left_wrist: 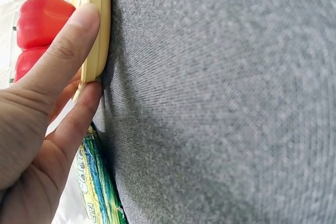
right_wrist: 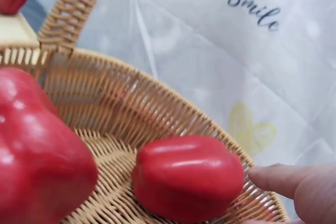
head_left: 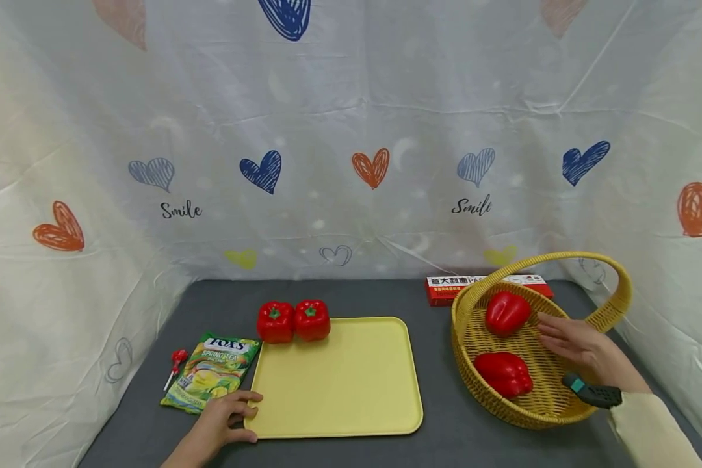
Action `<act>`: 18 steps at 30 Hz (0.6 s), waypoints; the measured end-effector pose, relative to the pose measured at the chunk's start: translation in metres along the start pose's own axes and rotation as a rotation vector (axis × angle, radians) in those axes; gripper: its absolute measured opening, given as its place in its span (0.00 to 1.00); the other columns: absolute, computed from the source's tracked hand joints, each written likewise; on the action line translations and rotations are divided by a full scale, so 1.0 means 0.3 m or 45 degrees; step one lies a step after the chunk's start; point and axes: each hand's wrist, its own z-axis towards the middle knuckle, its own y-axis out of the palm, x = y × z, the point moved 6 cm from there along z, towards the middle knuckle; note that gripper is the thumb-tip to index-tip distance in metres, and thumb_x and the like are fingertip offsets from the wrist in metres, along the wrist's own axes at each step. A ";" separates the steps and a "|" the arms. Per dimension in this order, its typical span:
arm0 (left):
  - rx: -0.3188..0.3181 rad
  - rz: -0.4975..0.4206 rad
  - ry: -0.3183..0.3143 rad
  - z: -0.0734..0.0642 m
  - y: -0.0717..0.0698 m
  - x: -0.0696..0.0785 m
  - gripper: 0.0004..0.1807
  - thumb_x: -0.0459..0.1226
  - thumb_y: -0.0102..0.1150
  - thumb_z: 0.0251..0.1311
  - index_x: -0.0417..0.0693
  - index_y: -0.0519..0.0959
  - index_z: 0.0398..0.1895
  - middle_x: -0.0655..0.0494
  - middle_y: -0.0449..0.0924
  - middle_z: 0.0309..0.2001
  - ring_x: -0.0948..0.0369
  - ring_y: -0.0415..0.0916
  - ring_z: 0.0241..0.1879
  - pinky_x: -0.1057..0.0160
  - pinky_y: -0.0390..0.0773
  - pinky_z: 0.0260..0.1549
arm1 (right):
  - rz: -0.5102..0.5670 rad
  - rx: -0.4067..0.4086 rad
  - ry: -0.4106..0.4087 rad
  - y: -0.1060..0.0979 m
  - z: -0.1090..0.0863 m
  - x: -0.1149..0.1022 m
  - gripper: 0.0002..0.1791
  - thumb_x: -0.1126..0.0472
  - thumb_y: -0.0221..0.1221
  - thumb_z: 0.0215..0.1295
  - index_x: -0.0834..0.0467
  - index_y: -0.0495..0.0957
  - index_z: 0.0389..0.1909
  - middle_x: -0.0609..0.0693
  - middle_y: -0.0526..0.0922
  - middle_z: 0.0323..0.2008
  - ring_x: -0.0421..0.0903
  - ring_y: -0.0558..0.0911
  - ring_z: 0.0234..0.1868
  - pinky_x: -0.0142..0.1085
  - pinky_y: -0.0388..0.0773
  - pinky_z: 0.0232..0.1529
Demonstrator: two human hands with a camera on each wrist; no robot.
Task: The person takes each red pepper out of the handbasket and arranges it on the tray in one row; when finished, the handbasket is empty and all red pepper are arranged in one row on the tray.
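My left hand (head_left: 225, 416) grips the front left corner of a yellow tray (head_left: 357, 390), thumb at the front edge and fingers at the left side. Two red bell peppers (head_left: 276, 323) stand side by side, stems up, at the tray's back left corner. On the right, my right hand (head_left: 579, 344) reaches under the handle into a woven basket (head_left: 546, 400), fingers extended and holding nothing. Two more red bell peppers lie inside on their sides. A fingertip is right beside the farther basket pepper (right_wrist: 189, 177); the other pepper (head_left: 503, 375) lies nearer the front.
A green candy bag marked FOX'S (head_left: 216, 367) lies left of the tray, with a red lollipop (head_left: 177, 365) beside it. Behind the basket is a red and white pasta box (head_left: 444, 292). The basket's tall arched handle (head_left: 614, 292) rises over it. A heart-printed curtain hangs behind the table.
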 end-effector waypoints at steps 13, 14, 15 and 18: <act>-0.018 -0.026 -0.035 -0.002 0.005 -0.003 0.18 0.42 0.74 0.42 0.42 0.84 0.35 0.39 0.79 0.48 0.55 0.80 0.43 0.66 0.81 0.34 | -0.103 0.116 0.057 0.045 0.095 -0.030 0.44 0.45 0.63 0.61 0.68 0.53 0.65 0.54 0.69 0.45 0.43 0.77 0.38 0.38 0.78 0.52; -0.018 -0.028 -0.037 -0.001 0.005 -0.004 0.17 0.42 0.74 0.42 0.42 0.84 0.35 0.39 0.79 0.48 0.56 0.80 0.43 0.66 0.81 0.34 | -0.087 0.127 0.065 0.043 0.101 -0.030 0.40 0.46 0.63 0.60 0.67 0.57 0.61 0.51 0.71 0.42 0.43 0.77 0.37 0.38 0.78 0.51; -0.016 -0.023 -0.037 -0.001 0.004 -0.004 0.17 0.42 0.74 0.42 0.43 0.84 0.34 0.39 0.79 0.48 0.56 0.80 0.42 0.67 0.81 0.34 | -0.085 0.133 0.070 0.042 0.107 -0.029 0.40 0.45 0.64 0.60 0.67 0.57 0.60 0.49 0.72 0.38 0.43 0.77 0.37 0.39 0.78 0.51; -0.007 -0.005 -0.033 0.000 0.001 -0.004 0.17 0.42 0.74 0.41 0.43 0.84 0.34 0.39 0.79 0.47 0.56 0.80 0.42 0.67 0.81 0.33 | -0.078 0.134 0.085 0.044 0.120 -0.030 0.48 0.45 0.65 0.58 0.69 0.52 0.66 0.49 0.74 0.37 0.44 0.78 0.38 0.43 0.75 0.55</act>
